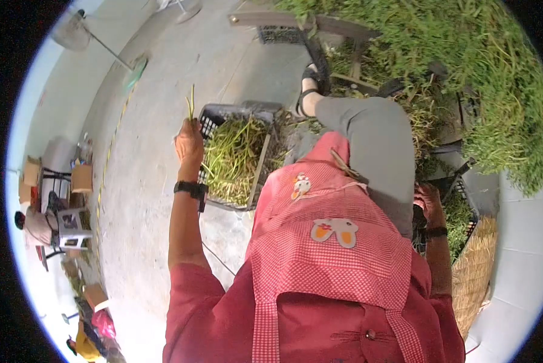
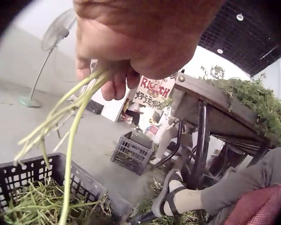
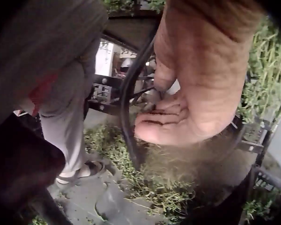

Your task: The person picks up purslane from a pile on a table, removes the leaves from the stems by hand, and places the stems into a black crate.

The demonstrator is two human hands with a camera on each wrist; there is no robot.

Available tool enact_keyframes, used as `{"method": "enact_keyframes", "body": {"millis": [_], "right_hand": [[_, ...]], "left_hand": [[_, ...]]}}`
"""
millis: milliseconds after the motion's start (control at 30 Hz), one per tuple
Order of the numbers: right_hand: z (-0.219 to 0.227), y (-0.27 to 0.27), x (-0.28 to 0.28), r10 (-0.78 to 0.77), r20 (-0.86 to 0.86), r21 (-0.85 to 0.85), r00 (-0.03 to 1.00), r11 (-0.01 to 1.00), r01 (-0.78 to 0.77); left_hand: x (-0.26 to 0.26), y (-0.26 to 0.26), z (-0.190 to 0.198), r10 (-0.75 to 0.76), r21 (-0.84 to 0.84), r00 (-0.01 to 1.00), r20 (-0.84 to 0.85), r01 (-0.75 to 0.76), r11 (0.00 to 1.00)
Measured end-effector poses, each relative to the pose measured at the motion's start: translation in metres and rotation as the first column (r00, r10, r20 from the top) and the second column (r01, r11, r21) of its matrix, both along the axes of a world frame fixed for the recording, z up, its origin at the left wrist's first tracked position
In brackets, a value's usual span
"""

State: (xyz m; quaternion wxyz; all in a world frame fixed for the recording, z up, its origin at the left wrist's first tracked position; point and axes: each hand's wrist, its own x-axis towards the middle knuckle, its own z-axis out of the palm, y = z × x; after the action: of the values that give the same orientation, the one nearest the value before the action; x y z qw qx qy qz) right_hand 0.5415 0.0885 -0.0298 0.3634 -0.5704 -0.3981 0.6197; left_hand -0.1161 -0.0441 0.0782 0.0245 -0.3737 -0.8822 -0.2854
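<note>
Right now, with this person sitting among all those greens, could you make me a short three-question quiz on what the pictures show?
1. True or false: the left hand grips a small bunch of pale green stems.
2. What lies directly below that bunch? A) a wooden bucket B) the black plastic slatted crate part-filled with cut green stems C) a metal sink
3. Fill in: in the right wrist view, the fingers of the right hand are ____ and hold nothing visible.

Key: 1 true; 2 B; 3 curled. Whether that hand touches the dark bent metal bar behind it cannot be told.
</note>
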Motion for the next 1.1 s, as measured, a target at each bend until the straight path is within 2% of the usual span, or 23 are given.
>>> {"method": "enact_keyframes", "body": {"millis": [67, 133, 200, 233, 267, 333, 400, 467, 533, 600, 667, 733, 767, 833, 867, 933, 967, 1067, 1100], "right_hand": [[-0.038, 0.008, 0.006, 0.066, -0.023, 0.088, 0.998, 0.994, -0.064], [-0.118, 0.063, 0.049, 0.322, 0.010, -0.142, 0.947, 0.938, -0.317], [-0.072, 0.050, 0.012, 0.215, 0.053, -0.041, 0.975, 0.976, -0.213], [-0.052, 0.048, -0.004, 0.188, 0.058, -0.016, 0.980, 0.982, -0.188], [-0.038, 0.050, -0.016, 0.185, 0.062, -0.013, 0.981, 0.983, -0.185], [-0.019, 0.057, -0.033, 0.194, 0.067, 0.006, 0.979, 0.981, -0.195], [-0.006, 0.064, -0.046, 0.210, 0.069, 0.017, 0.975, 0.977, -0.212], [0.002, 0.074, -0.056, 0.229, 0.073, 0.017, 0.971, 0.973, -0.231], [0.003, 0.087, -0.070, 0.241, 0.080, 0.012, 0.967, 0.970, -0.243], [0.007, 0.095, -0.076, 0.261, 0.083, 0.012, 0.962, 0.965, -0.262], [0.009, 0.102, -0.078, 0.270, 0.090, 0.006, 0.959, 0.962, -0.271], [0.013, 0.108, -0.079, 0.273, 0.104, -0.001, 0.956, 0.962, -0.275], [0.015, 0.111, -0.080, 0.275, 0.110, -0.003, 0.955, 0.961, -0.276], [0.029, 0.108, -0.083, 0.280, 0.130, -0.017, 0.951, 0.960, -0.280], [0.036, 0.107, -0.083, 0.280, 0.139, -0.021, 0.950, 0.960, -0.280], [0.045, 0.106, -0.082, 0.276, 0.160, -0.027, 0.948, 0.961, -0.275], [0.054, 0.103, -0.082, 0.276, 0.172, -0.033, 0.945, 0.961, -0.275], [0.074, 0.092, -0.078, 0.264, 0.209, -0.048, 0.942, 0.965, -0.260], [0.080, 0.089, -0.076, 0.259, 0.221, -0.049, 0.940, 0.966, -0.255]], "left_hand": [[-0.001, -0.003, 0.004, -0.057, 0.028, 0.995, -0.083, 0.060, 0.998], [-0.004, -0.002, 0.004, -0.035, -0.003, 0.994, -0.106, 0.035, 0.999], [-0.014, 0.001, -0.013, -0.110, -0.104, 0.950, -0.292, 0.083, 0.991], [-0.014, 0.004, -0.018, -0.105, -0.221, 0.966, -0.238, 0.051, 0.974], [-0.009, 0.003, -0.030, -0.102, -0.219, 0.967, -0.235, 0.050, 0.974], [0.006, 0.009, -0.049, -0.093, -0.232, 0.933, -0.348, 0.010, 0.973], [0.027, 0.028, -0.052, -0.229, -0.253, 0.967, -0.111, 0.196, 0.947], [0.056, 0.051, -0.073, -0.322, -0.332, 0.945, 0.053, 0.321, 0.887], [0.106, 0.076, -0.047, -0.408, -0.360, 0.830, 0.381, 0.539, 0.761], [0.144, 0.100, -0.055, -0.461, -0.206, 0.746, 0.481, 0.607, 0.768], [0.172, 0.123, -0.070, -0.596, 0.053, 0.699, 0.394, 0.630, 0.775], [0.191, 0.147, -0.068, -0.673, 0.217, 0.637, 0.376, 0.646, 0.732], [0.199, 0.157, -0.064, -0.670, 0.225, 0.635, 0.385, 0.639, 0.735], [0.212, 0.174, -0.052, -0.704, 0.321, 0.675, 0.221, 0.632, 0.706], [0.214, 0.185, -0.048, -0.705, 0.335, 0.672, 0.226, 0.626, 0.704], [0.213, 0.207, -0.044, -0.838, 0.191, 0.484, 0.253, 0.824, 0.534], [0.211, 0.216, -0.043, -0.836, 0.204, 0.484, 0.258, 0.819, 0.537], [0.206, 0.233, -0.040, -0.786, 0.185, 0.372, 0.495, 0.838, 0.513], [0.207, 0.235, -0.038, -0.790, 0.191, 0.368, 0.489, 0.839, 0.509]]}}
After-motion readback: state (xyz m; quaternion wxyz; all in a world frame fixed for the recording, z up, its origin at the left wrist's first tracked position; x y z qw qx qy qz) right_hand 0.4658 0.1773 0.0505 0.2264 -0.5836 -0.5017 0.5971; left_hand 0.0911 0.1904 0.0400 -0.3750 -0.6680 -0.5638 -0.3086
